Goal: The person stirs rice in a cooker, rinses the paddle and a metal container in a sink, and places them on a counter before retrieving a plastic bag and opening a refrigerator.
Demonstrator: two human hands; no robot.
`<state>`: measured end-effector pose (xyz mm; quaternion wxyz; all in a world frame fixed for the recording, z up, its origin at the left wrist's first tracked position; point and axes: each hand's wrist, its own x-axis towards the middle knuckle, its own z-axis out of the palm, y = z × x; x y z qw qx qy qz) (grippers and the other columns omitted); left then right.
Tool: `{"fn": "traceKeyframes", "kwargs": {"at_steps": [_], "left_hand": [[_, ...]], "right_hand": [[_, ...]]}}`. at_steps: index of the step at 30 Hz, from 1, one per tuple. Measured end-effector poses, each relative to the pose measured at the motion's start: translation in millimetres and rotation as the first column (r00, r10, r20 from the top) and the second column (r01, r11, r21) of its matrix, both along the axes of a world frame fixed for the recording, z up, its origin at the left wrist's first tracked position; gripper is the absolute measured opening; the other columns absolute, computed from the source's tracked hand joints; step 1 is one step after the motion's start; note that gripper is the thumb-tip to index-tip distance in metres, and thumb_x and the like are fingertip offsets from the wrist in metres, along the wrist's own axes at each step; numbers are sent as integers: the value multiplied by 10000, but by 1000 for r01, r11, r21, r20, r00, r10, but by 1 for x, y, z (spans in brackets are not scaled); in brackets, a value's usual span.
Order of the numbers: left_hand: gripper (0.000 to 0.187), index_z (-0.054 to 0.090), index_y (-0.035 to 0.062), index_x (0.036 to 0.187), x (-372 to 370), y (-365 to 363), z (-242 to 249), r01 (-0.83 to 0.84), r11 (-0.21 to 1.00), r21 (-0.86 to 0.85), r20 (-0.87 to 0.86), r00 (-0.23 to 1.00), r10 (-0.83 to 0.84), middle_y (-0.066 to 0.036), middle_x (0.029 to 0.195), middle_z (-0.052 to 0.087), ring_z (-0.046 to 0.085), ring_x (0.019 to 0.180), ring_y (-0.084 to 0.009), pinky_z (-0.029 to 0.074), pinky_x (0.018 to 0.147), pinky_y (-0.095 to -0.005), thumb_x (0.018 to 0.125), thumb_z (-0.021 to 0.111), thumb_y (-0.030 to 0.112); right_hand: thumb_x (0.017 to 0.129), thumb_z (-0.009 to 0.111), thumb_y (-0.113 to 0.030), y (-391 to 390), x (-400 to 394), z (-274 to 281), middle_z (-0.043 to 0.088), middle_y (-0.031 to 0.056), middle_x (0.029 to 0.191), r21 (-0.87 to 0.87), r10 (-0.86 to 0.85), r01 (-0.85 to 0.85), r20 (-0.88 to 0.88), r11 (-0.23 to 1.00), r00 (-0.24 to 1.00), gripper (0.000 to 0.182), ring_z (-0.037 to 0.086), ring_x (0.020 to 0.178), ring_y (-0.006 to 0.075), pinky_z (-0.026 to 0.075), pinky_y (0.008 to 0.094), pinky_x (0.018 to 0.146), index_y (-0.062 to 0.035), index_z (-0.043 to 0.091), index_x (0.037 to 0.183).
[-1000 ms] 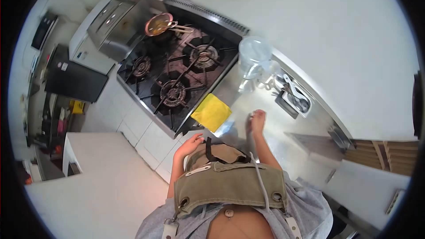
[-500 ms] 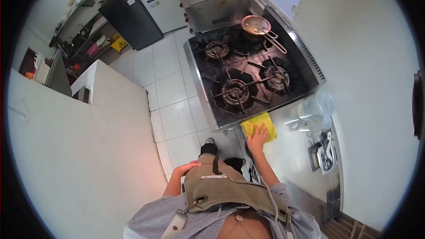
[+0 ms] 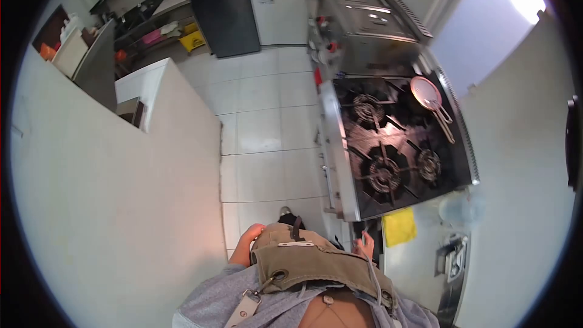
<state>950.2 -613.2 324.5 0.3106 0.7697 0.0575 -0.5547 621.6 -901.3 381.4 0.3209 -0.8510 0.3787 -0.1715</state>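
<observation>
My right hand [image 3: 365,246] hangs beside the edge of the steel counter [image 3: 410,267], fingers apart and nothing held. Just to its right, a yellow cloth [image 3: 399,227] lies flat on the counter, against the stove's near edge. My left hand [image 3: 251,234] rests at the side of my brown apron [image 3: 322,267], its fingers loosely extended and partly hard to see. Ahead on the right stands a black-topped gas stove [image 3: 370,140] with several burners. A strainer [image 3: 426,92] with a long handle sits at its far right.
Beyond the stove is a steel food warmer [image 3: 376,30]. A white chest freezer [image 3: 285,15] and a dark fridge [image 3: 225,12] stand at the back. On the left, a white partition [image 3: 176,164] borders the tiled floor [image 3: 261,133]. Clear containers [image 3: 458,209] and a utensil tray [image 3: 454,260] are on the counter.
My right hand has let go of the yellow cloth and drawn back off the counter toward my body. The view has turned left, so the stove appears further right and lower.
</observation>
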Motion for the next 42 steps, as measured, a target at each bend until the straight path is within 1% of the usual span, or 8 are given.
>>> {"fn": "traceKeyframes", "kwargs": {"at_steps": [2,3,6,18,20,32,35,42], "left_hand": [[376,589,121,1074,30,34,-24,-135,989,59,-5,991,136,-86,995,602,558,845,-212,441,678,-442,801,530,372],[382,565,127,1096,44,48,-24,-249,968,37,35,968,248,-70,986,599,555,833,-201,434,672,-426,805,527,371],[401,519,146,1143,74,90,-38,-412,910,45,42,911,410,-34,973,594,555,824,-179,421,692,-405,811,526,371],[432,582,54,1079,183,76,-99,-494,869,39,-50,867,495,-121,937,615,598,821,-256,440,667,-462,813,490,383],[424,582,49,1098,220,70,-134,49,984,-172,176,984,-18,-133,898,611,587,810,-262,453,664,-445,821,486,355],[387,528,121,1118,516,76,-82,-687,717,-115,442,611,656,-39,794,502,477,711,-166,433,592,-383,792,511,329],[387,560,52,1083,556,65,-88,-752,657,-50,424,580,696,-126,890,549,519,836,-233,433,718,-370,777,547,288],[410,590,2,999,604,20,-147,-425,888,175,167,902,399,-210,840,632,594,823,-355,466,725,-442,807,518,357]], "right_hand": [[755,571,-90,23,3,-74,546,160,1006,668,-156,150,-51,729,986,157,562,869,274,448,339,703,-49,580,906],[808,541,-177,30,9,-88,603,137,864,311,202,-120,-245,943,948,189,596,760,229,457,327,671,-13,590,888],[815,543,-224,26,41,-157,630,138,754,450,-154,293,-321,843,935,247,611,705,230,466,337,650,13,603,850],[807,522,-258,-43,265,-128,635,190,941,742,125,231,-390,629,912,318,601,896,272,457,354,779,15,626,931],[800,518,-261,-55,309,-137,633,197,940,736,192,218,-429,641,883,319,602,894,283,459,363,777,12,629,920],[761,495,-279,-216,709,-174,621,242,934,452,639,-462,-637,763,431,329,607,877,348,473,418,765,0,642,857],[850,508,-277,-233,877,-172,633,112,727,567,471,-275,-233,776,851,270,602,613,161,476,295,521,-22,590,884],[907,443,-221,-198,1120,-105,622,88,773,657,432,-348,37,669,901,238,602,638,157,486,290,524,-28,570,963]]}}
